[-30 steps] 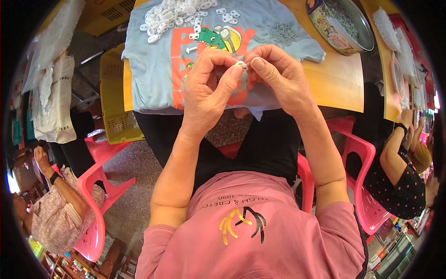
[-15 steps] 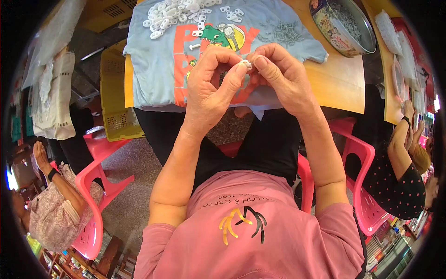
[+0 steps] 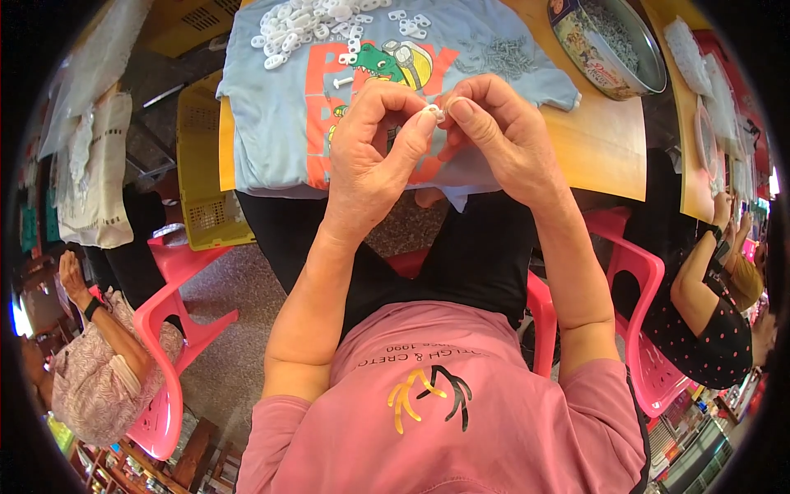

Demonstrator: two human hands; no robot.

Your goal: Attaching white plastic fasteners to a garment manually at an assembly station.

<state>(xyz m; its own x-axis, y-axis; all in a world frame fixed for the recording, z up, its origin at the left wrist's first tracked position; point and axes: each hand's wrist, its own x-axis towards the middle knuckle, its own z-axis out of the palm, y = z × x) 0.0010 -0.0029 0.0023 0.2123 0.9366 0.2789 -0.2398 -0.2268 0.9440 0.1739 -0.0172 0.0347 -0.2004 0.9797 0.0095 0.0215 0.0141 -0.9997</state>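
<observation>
Left hand [image 3: 374, 152] and right hand [image 3: 502, 136] were raised together over the near edge of the table [image 3: 601, 152], fingertips meeting on one small white plastic piece [image 3: 433, 110]. Left thumb and forefinger were pinched on it from the left; right thumb and forefinger were closed on it from the right. The piece sat between the two thumb tips, above the light blue T-shirt [image 3: 271, 123] spread flat on the table. It was too small to tell its exact shape, or whether a screw was in it.

On the shirt, far side: a pile of white plastic clips [image 3: 309, 20], with a few strays trailing toward the shirt's cartoon print [image 3: 395, 62]. One loose white pin-like part [image 3: 341, 82] lay left of the print. A scatter of small grey metal screws [image 3: 502, 53] lay on the shirt's right shoulder area, well apart from the clip pile.

A round metal tin [image 3: 609, 41] holding more grey screws stood on bare wood right of the shirt. A yellow plastic crate [image 3: 202, 181] sat left of the table, lower down. Pink plastic chairs [image 3: 642, 288] stood around. Another person sat at the right edge, one more at lower left
</observation>
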